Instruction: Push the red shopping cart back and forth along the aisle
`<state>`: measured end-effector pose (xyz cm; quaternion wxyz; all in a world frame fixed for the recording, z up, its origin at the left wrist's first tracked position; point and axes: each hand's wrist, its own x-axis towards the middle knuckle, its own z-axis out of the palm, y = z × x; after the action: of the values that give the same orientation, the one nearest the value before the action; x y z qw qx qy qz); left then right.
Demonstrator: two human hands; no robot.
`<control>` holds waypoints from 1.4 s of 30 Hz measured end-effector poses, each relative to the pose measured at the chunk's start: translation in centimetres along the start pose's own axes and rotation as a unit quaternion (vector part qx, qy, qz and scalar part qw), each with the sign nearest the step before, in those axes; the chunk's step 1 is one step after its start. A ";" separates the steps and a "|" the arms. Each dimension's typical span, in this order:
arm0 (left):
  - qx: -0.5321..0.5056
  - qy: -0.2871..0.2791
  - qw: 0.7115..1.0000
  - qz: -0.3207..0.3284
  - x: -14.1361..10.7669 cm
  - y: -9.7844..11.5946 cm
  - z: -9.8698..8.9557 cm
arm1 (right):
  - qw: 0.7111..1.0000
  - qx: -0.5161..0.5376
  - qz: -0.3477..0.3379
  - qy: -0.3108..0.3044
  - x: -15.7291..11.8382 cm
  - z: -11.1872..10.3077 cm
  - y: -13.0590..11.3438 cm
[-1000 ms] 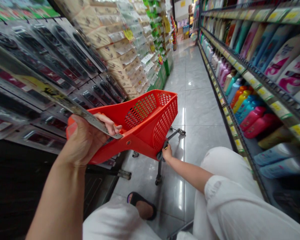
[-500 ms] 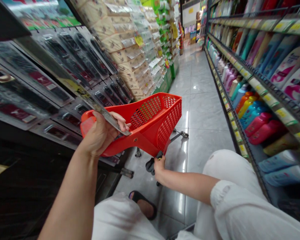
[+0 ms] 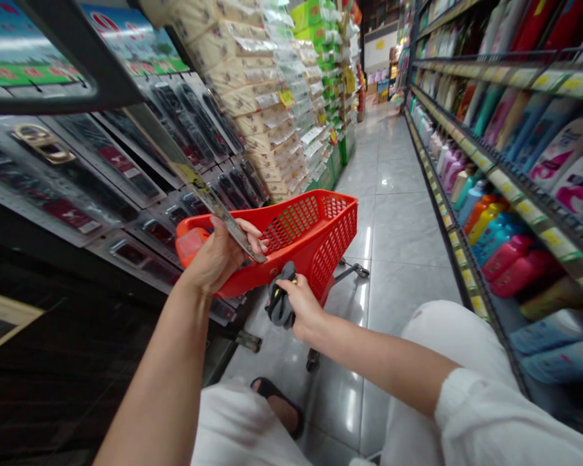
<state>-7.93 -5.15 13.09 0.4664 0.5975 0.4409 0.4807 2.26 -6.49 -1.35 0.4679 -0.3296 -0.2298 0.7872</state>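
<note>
My left hand [image 3: 223, 252] holds the far end of a hand saw's blade [image 3: 204, 194], thumb on one side and fingers on the other. The saw is a long, narrow metal strip with yellow print, running up left to a large dark loop handle [image 3: 109, 97] close to the camera. A small grey and black bundle with a bit of yellow [image 3: 280, 301] is gripped in my right hand [image 3: 304, 304], in front of the cart's near side; its exact kind is unclear. Just beyond both hands stands a red plastic shopping cart [image 3: 252, 285] with perforated sides.
Packaged belts [image 3: 175, 116] hang on a rack at left. Behind them rise stacked tissue packs [image 3: 257, 110]. Shelves of bottles [image 3: 502, 220] line the right side. A grey tiled aisle floor [image 3: 398, 194] runs ahead between them. My sandalled foot [image 3: 284, 414] is below.
My right hand has lifted the bundle up and left, nearer my left hand. The saw handle shows more fully at top left. The cart and surroundings sit slightly lower and further right in view.
</note>
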 end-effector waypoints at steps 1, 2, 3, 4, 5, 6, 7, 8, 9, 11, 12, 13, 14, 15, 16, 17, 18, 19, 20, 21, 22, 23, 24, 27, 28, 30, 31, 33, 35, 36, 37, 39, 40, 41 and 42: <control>0.000 0.003 1.000 -0.003 0.0 0.0 0.0 | 1.000 -0.011 -0.010 -0.014 -0.2 0.1 -0.4; -0.002 0.007 1.000 -0.005 0.0 0.0 0.0 | 0.999 -0.025 -0.024 -0.024 -0.4 0.2 -0.8; -0.003 0.009 1.000 -0.007 0.0 0.0 0.0 | 0.997 -0.044 -0.048 -0.031 -0.6 0.3 -1.2; -0.005 0.010 1.000 -0.007 0.0 0.0 0.0 | 0.993 -0.070 -0.087 -0.040 -0.7 0.2 -1.6; -0.005 0.010 1.000 -0.005 0.0 0.0 0.0 | 0.984 -0.104 -0.136 -0.050 -0.8 0.2 -1.9; -0.004 0.008 1.000 -0.003 0.0 0.1 0.1 | 0.969 -0.147 -0.189 -0.061 -0.8 0.0 -2.3; -0.003 0.006 1.000 -0.001 -0.1 0.1 0.1 | 0.948 -0.200 -0.239 -0.070 -0.8 -0.2 -2.7; -0.002 0.004 1.000 0.000 -0.1 0.1 0.1 | 0.920 -0.262 -0.281 -0.078 -0.7 -0.5 -3.1; -0.002 0.002 1.000 0.002 -0.1 0.2 0.1 | 0.886 -0.331 -0.313 -0.084 -0.5 -0.8 -3.6; -0.006 -0.004 1.000 0.003 -0.1 0.3 0.1 | 0.805 -0.475 -0.345 -0.087 0.1 -1.5 -4.7; -0.010 -0.007 1.000 0.003 -0.1 0.3 0.1 | 0.763 -0.536 -0.351 -0.084 0.5 -1.9 -5.3; -0.014 -0.011 1.000 0.001 -0.1 0.4 0.0 | 0.726 -0.585 -0.353 -0.077 1.0 -2.2 -5.8; -0.017 -0.014 1.000 -0.001 -0.1 0.4 0.0 | 0.696 -0.621 -0.354 -0.068 1.7 -2.6 -6.4; -0.020 -0.016 1.000 -0.003 -0.1 0.4 0.0 | 0.675 -0.645 -0.353 -0.054 2.4 -3.0 -6.9; -0.020 -0.016 1.000 -0.004 -0.1 0.4 0.1 | 0.661 -0.662 -0.351 -0.037 3.3 -3.5 -7.3; -0.020 -0.015 1.000 -0.004 -0.1 0.4 0.1 | 0.652 -0.674 -0.346 -0.018 4.2 -3.9 -7.7; -0.019 -0.014 1.000 -0.002 -0.1 0.4 0.1 | 0.645 -0.685 -0.339 0.002 5.2 -4.4 -8.1; -0.017 -0.012 1.000 0.000 -0.2 0.4 0.1 | 0.640 -0.694 -0.331 0.022 6.2 -5.0 -8.5; -0.014 -0.011 1.000 0.001 -0.2 0.4 0.1 | 0.636 -0.700 -0.323 0.041 7.2 -5.6 -8.9; -0.013 -0.011 1.000 0.000 -0.2 0.4 0.0 | 0.634 -0.704 -0.316 0.059 8.2 -6.2 -9.3; -0.011 -0.009 1.000 -0.003 -0.2 0.4 0.0 | 0.634 -0.704 -0.311 0.074 9.2 -6.8 -9.6; -0.011 -0.007 1.000 -0.006 -0.1 0.3 -0.1 | 0.637 -0.701 -0.309 0.087 10.2 -7.4 -10.0; -0.009 -0.004 1.000 -0.009 -0.1 0.3 -0.2 | 0.644 -0.694 -0.308 0.097 11.2 -8.0 -10.3; -0.006 0.001 1.000 -0.008 0.0 0.3 -0.4 | 0.703 -0.625 -0.311 0.134 14.1 -9.8 -11.1; -0.004 0.001 1.000 -0.008 0.1 0.3 -0.4 | 0.735 -0.582 -0.312 0.152 15.1 -10.4 -11.3; 0.001 0.006 1.000 -0.010 0.0 0.4 -0.3 | 0.804 -0.473 -0.305 0.192 17.1 -11.4 -11.6; 0.002 0.009 1.000 -0.013 0.0 0.5 -0.2 | 0.836 -0.414 -0.292 0.212 18.0 -11.9 -11.7; 0.004 0.013 1.000 -0.020 -0.2 0.8 0.0 | 0.881 -0.318 -0.254 0.241 19.4 -12.7 -11.7; 0.006 0.011 1.000 -0.027 -0.4 1.0 0.1 | 0.896 -0.276 -0.235 0.258 20.2 -13.2 -11.5; 0.009 0.009 0.999 -0.029 -0.5 1.1 0.2 | 0.893 -0.278 -0.239 0.260 20.4 -13.4 -11.4; 0.012 0.008 0.999 -0.030 -0.5 1.1 0.2 | 0.886 -0.293 -0.249 0.260 20.3 -13.4 -11.2; 0.018 0.007 0.999 -0.027 -0.5 1.1 0.1 | 0.862 -0.348 -0.268 0.254 19.8 -13.2 -10.9; 0.019 0.008 0.999 -0.025 -0.4 1.1 0.1 | 0.847 -0.385 -0.271 0.248 19.3 -12.9 -10.8; 0.019 0.009 0.999 -0.025 -0.4 1.0 0.0 | 0.831 -0.423 -0.269 0.242 18.7 -12.6 -10.6; 0.018 0.010 0.999 -0.026 -0.3 0.9 0.0 | 0.815 -0.458 -0.265 0.234 18.0 -12.2 -10.5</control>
<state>-7.92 -5.63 13.97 0.4628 0.5895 0.4697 0.4666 11.17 14.98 -8.03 0.4926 -0.6067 -0.5260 0.3355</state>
